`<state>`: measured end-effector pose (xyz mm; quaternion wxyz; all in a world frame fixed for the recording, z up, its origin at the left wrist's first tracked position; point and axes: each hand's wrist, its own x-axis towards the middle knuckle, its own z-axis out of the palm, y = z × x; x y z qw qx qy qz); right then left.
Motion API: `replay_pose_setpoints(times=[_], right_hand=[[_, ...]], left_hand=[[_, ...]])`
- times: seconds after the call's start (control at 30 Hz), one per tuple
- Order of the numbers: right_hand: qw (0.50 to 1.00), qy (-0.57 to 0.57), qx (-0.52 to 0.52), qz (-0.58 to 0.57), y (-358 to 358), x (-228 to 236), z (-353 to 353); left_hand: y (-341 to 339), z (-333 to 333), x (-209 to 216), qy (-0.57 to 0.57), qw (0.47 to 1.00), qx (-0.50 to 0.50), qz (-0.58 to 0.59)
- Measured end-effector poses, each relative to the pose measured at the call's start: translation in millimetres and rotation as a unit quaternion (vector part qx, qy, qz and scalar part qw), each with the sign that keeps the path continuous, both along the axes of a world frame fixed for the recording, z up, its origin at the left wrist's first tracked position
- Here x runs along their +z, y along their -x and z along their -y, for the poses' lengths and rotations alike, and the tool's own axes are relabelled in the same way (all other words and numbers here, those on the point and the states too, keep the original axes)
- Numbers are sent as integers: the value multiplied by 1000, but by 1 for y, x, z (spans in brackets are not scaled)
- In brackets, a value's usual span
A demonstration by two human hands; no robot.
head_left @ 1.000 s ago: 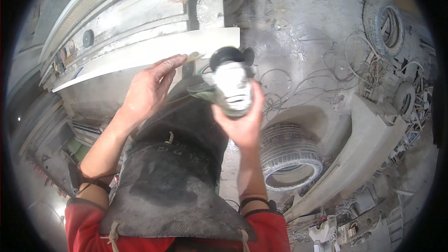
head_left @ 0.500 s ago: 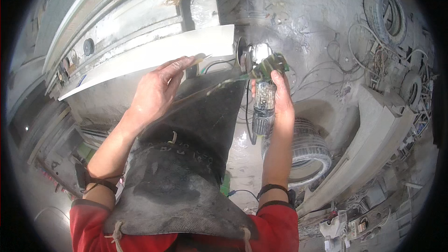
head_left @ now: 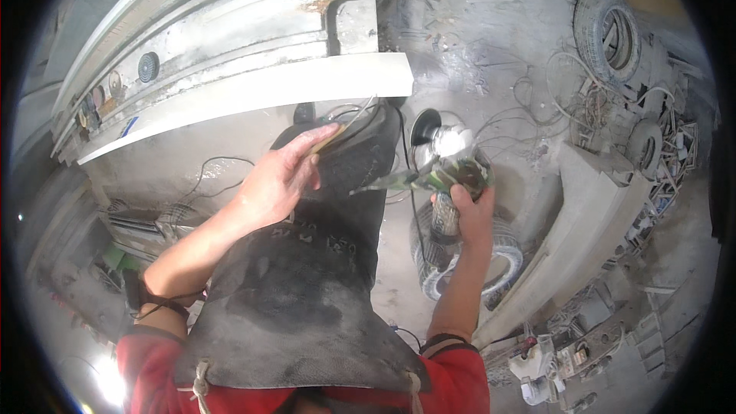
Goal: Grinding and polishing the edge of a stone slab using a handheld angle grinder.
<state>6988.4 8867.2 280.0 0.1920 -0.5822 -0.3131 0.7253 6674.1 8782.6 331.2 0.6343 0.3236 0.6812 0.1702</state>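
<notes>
My right hand (head_left: 475, 215) is wrapped round the body of an angle grinder (head_left: 446, 221), with a camouflage-patterned cloth strip (head_left: 452, 175) hanging at its head. The grinder's round disc (head_left: 424, 126) faces up and left, apart from a long white slab (head_left: 261, 96) on the bench. My left hand (head_left: 272, 184) pinches a thin yellowish stick (head_left: 328, 141) with a pale pointed end, just below the slab's near edge. A dark apron (head_left: 307, 284) covers my front and legs.
A cluttered workbench (head_left: 253, 38) lies at the upper left, with a round grey disc (head_left: 149, 67) on it. Tyres (head_left: 609, 34) stand at the right, one (head_left: 506, 264) close behind my right forearm. Cables (head_left: 521, 119) trail over the dusty floor, and a long pale curved panel (head_left: 567, 238) leans nearby.
The grinder has moved down and right, away from the slab's end, its disc turning more toward me. My left hand has come down a little, off the slab. The whole view has shifted slightly.
</notes>
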Motion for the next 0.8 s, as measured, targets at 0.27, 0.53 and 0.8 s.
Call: replay_pose_setpoints(times=[0.27,0.53,0.8], right_hand=[[970,-21,235,60,-5,10,-114],[924,45,379,-19,22,-18,-184],[924,92,371,-29,26,-24,-190]], left_hand=[[-32,-38,-18,44,996,68,43],[-46,-69,-25,123,985,114,40],[-47,-71,-29,143,980,131,51]])
